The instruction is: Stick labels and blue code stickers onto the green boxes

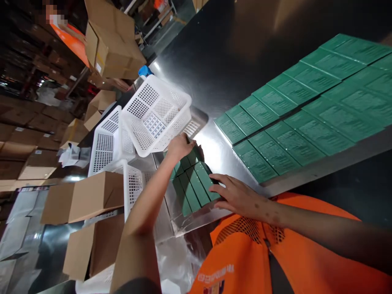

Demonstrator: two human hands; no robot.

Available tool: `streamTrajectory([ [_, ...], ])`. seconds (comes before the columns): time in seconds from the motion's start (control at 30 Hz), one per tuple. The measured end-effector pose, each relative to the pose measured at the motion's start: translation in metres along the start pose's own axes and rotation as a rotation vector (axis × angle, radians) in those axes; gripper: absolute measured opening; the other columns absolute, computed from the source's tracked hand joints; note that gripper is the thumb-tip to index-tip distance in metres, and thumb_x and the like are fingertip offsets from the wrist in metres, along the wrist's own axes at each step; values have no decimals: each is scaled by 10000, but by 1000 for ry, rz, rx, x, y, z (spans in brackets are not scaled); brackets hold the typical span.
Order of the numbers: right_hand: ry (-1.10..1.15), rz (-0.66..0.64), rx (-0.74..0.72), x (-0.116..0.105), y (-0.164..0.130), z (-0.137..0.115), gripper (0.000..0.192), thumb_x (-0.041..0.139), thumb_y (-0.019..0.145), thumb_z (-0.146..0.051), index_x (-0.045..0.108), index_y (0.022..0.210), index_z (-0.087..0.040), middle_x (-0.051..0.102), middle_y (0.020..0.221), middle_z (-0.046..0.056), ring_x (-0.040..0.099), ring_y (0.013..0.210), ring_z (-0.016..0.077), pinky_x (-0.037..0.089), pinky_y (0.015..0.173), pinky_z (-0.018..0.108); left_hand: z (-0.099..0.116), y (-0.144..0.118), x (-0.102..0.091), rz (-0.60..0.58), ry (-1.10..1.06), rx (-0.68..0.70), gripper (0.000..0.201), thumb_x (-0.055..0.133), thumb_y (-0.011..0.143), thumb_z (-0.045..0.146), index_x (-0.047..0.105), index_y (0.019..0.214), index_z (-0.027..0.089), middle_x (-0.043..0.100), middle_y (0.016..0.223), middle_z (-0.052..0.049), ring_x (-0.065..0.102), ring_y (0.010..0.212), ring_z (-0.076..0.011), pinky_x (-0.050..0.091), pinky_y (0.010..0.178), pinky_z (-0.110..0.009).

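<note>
A: Status of the hands?

B: Left hand [179,148], centre of frame, is closed on the far end of a block of green boxes [196,183] and touches the rim of the tilted white basket [156,116]. Right hand [237,196] lies flat and open against the near end of the same block. The block rests at the metal table [214,49] edge, lower centre.

A: Step in hand?

B: Judged: squaring the block between both hands. Any lift calls for even pressure from both ends.

A: Containers?

B: The tilted basket holds one printed card. A second basket [105,143], to its left, shows no contents. More green boxes [306,106] lie in rows at right.
</note>
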State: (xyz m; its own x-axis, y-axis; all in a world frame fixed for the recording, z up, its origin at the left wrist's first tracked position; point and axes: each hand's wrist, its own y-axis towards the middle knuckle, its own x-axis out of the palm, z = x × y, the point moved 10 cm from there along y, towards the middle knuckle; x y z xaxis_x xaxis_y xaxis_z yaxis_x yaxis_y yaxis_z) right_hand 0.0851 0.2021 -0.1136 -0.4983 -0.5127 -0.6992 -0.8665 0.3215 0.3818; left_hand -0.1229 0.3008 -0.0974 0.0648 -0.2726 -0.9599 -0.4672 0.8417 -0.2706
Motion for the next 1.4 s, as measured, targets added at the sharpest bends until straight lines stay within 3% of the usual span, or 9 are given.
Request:
streamTrajectory([
  [0.2, 25, 4, 37, 6, 5, 2, 377, 775, 773, -223, 619, 1110, -158, 557, 1281, 174, 612, 1110, 285, 575, 903, 416, -8, -3, 4, -3, -32, -51, 466, 571, 903, 488, 667, 1169, 118, 711, 1080, -230, 661, 1047, -407, 516, 854, -484],
  [0.33, -18, 71, 45, 7, 4, -4, 538, 766, 719, -261, 575, 1203, -125, 498, 1355, 226, 570, 1163, 339, 552, 906, 472, -17, -4, 4, -5, -58, -71, 651, 499, 920, 613, 589, 1330, 116, 658, 1247, -241, 606, 1176, -432, 485, 955, -533],
  [0.43, -61, 216, -26, -16, -4, -14, 568, 751, 756, -334, 543, 1242, -127, 468, 1400, 235, 508, 1251, 347, 507, 958, 486, -29, -8, 0, 4, -86, -75, 716, 379, 963, 642, 540, 1391, 90, 607, 1332, -259, 565, 1243, -435, 451, 1010, -560],
  [0.53, -165, 309, -111, -53, -21, -18, 392, 668, 866, -291, 556, 1226, -185, 563, 1343, 159, 482, 1301, 295, 434, 1024, 467, -28, -12, -8, 30, -135, 6, 573, 389, 1006, 511, 555, 1373, 104, 603, 1367, -210, 549, 1294, -341, 432, 1078, -450],
  [0.63, -345, 185, -20, -76, -38, 7, 365, 566, 923, -171, 571, 1277, -261, 632, 1313, 86, 481, 1321, 288, 372, 1055, 508, -7, -11, -19, 101, -244, 137, 498, 491, 980, 436, 573, 1367, 134, 598, 1394, -160, 534, 1317, -293, 400, 1121, -394],
  [0.83, -565, 24, 134, -88, -63, 54, 779, 463, 774, 111, 563, 1346, -409, 515, 1498, 40, 422, 1385, 352, 344, 1041, 615, 71, 30, -7, 38, -531, 230, 503, 592, 939, 372, 567, 1383, 138, 619, 1377, -138, 588, 1255, -267, 444, 1060, -362],
  [1.03, -676, 23, 107, -66, -56, 58, 523, 562, 823, 12, 654, 1195, -344, 560, 1453, 59, 525, 1261, 323, 404, 974, 542, 120, 55, 3, 52, -554, 322, 366, 680, 875, 358, 692, 1182, 158, 728, 1096, -85, 672, 985, -215, 510, 893, -305],
  [1.2, -581, 61, 23, -57, -53, 42, 299, 589, 880, -69, 669, 1079, -277, 573, 1440, 78, 551, 1235, 282, 458, 909, 464, 104, 45, -14, 114, -491, 290, 378, 714, 832, 328, 712, 1185, 194, 692, 1078, -79, 658, 920, -209, 513, 871, -320],
  [1.4, -164, 97, -37, -27, -37, 20, 346, 523, 915, -56, 644, 1208, -194, 582, 1405, 126, 538, 1304, 270, 536, 970, 419, 53, 28, -37, 127, -258, 119, 228, 711, 777, 255, 794, 973, 175, 687, 1097, -151, 644, 1031, -333, 479, 940, -418],
])
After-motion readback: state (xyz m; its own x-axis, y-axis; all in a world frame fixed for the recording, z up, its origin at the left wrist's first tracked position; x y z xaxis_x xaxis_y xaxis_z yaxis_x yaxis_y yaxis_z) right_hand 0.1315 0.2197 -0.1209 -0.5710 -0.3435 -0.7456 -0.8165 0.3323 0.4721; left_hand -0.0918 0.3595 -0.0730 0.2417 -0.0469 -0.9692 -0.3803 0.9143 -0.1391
